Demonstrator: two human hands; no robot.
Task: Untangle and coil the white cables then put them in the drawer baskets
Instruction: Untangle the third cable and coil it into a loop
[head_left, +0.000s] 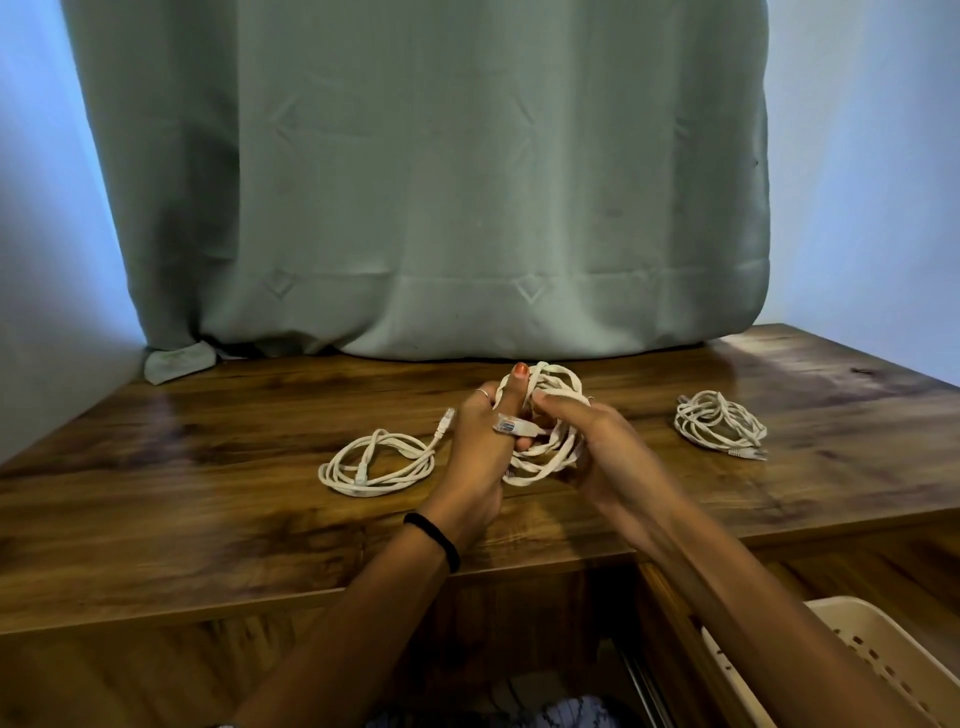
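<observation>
Both hands hold one white cable bundle (553, 415) just above the middle of the wooden tabletop (208, 467). My left hand (480, 457) grips its left side, thumb up, with a clear plug lying across the fingers. My right hand (597, 441) clasps the loops from the right. A loosely coiled white cable (376, 462) lies flat to the left of my hands, its plug end pointing up-right. Another white cable (719, 423), in a tighter bundle, rests on the right part of the table. A cream perforated basket (878, 649) sits in the open drawer at the lower right.
A grey-green curtain (426, 182) hangs behind the table and rests on its back edge. Pale walls stand on both sides. A black band circles my left wrist. The drawer rail (641, 686) and dark space show below the table's front edge.
</observation>
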